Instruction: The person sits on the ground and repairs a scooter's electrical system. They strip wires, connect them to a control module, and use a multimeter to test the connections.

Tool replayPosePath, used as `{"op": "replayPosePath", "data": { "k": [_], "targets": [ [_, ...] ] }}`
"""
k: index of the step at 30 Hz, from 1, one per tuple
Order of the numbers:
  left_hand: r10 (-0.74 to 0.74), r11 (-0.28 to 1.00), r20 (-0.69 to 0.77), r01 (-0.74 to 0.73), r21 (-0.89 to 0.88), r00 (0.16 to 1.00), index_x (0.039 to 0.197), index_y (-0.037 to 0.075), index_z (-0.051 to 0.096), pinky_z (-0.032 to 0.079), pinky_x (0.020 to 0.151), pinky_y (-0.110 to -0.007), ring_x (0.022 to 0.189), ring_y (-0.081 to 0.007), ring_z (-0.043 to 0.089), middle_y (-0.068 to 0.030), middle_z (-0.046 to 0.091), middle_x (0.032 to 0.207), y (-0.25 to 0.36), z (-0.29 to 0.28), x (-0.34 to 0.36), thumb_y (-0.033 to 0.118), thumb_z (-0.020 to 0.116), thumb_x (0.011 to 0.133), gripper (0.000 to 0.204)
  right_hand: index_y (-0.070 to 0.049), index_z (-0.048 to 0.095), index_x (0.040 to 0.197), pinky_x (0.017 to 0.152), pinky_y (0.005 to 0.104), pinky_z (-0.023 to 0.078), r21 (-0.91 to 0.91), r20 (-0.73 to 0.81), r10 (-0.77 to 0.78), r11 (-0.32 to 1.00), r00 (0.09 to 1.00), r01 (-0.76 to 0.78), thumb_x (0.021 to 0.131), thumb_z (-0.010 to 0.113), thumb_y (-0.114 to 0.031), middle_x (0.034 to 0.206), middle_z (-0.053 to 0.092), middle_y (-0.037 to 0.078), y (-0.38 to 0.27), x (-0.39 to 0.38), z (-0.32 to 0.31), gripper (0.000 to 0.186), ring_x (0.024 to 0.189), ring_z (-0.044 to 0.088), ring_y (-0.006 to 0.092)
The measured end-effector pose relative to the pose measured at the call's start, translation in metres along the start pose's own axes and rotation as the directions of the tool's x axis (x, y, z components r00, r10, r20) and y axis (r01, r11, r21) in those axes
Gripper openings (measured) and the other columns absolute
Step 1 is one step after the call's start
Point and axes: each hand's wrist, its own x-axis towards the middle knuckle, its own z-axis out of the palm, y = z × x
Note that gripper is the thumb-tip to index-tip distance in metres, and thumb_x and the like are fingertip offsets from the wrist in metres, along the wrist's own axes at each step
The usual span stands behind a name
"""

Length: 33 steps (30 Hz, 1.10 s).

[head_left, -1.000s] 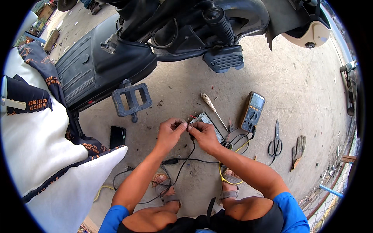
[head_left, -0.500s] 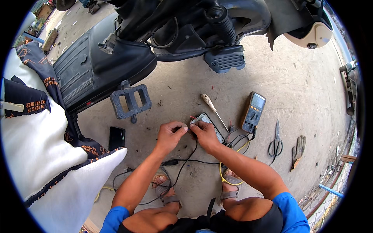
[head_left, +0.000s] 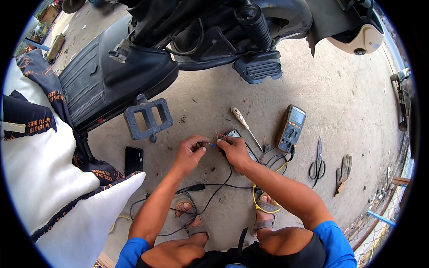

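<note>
Concrete ground (head_left: 321, 94) bears a work glove (head_left: 342, 175) near its fenced edge; left hand (head_left: 190, 154) and right hand (head_left: 233, 152) pinch thin wire (head_left: 212, 144).

Black scooter (head_left: 91, 82) across top, coil-spring shock absorber (head_left: 254, 27) visible, open-frame pedal (head_left: 149, 117) jutting out. Cream helmet (head_left: 363, 42) at upper right. White-lined, dark-printed cover (head_left: 49, 161) draped at left; dark phone (head_left: 133, 161) on ground just beside it. Grey glove (head_left: 343, 173) lying at right. Wire-mesh fence (head_left: 374, 238) at lower-right rim.
</note>
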Motion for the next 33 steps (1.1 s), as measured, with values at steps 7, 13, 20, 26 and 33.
{"op": "replayPosePath", "data": {
  "k": [7,13,20,26,33],
  "targets": [
    [0.187,0.920,-0.017,-0.169,0.355,0.982,0.119,0.002,0.064,0.050,0.077,-0.029,0.085,-0.0138,0.058,-0.0065,0.062,0.103,0.000,0.007,0.038,-0.012,0.063,0.083,0.039,0.002,0.068,0.073,0.045,0.0307,0.040,-0.039,-0.053,0.114,0.993,0.992,-0.116,0.091,0.066,-0.023,0.061,0.061,0.006,0.001,0.010,0.000,0.031,0.048,0.053,0.0137],
    [0.103,0.968,0.018,-0.104,0.228,0.995,0.124,0.000,0.062,0.053,0.081,-0.031,0.091,-0.0162,0.064,-0.0086,0.068,0.104,-0.023,0.016,0.054,-0.010,0.066,0.084,0.041,0.004,0.069,0.082,0.043,0.0283,0.042,-0.104,-0.037,0.185,0.977,0.982,-0.188,0.092,0.065,-0.019,0.069,0.064,0.005,-0.004,0.019,0.002,0.025,0.053,0.056,0.0113],
    [0.058,0.973,0.035,-0.064,0.221,0.998,0.120,0.000,0.064,0.054,0.078,-0.031,0.086,-0.0167,0.067,-0.0077,0.070,0.095,-0.019,0.021,0.049,-0.010,0.067,0.083,0.038,0.002,0.069,0.076,0.043,0.0293,0.041,-0.078,-0.073,0.162,0.983,0.984,-0.167,0.090,0.068,-0.021,0.065,0.064,0.006,-0.006,0.013,0.000,0.027,0.050,0.055,0.0121],
    [0.221,0.912,0.083,-0.236,0.337,0.972,0.109,-0.002,0.066,0.054,0.073,-0.033,0.084,-0.0221,0.068,-0.0115,0.068,0.094,-0.011,0.022,0.045,-0.011,0.066,0.080,0.031,0.002,0.069,0.070,0.047,0.0322,0.042,-0.123,-0.060,0.106,0.986,0.993,-0.112,0.088,0.070,-0.024,0.059,0.062,0.007,0.000,0.009,-0.005,0.031,0.050,0.055,0.0141],
    [0.389,0.808,0.144,-0.412,0.422,0.910,0.103,-0.003,0.068,0.053,0.072,-0.037,0.086,-0.0333,0.067,-0.0160,0.066,0.096,-0.007,0.021,0.041,-0.009,0.065,0.080,0.024,0.002,0.068,0.070,0.048,0.0328,0.042,-0.151,-0.056,0.097,0.983,0.994,-0.104,0.087,0.068,-0.023,0.058,0.061,0.007,-0.001,0.005,-0.006,0.031,0.051,0.055,0.0142]
  ]
}}
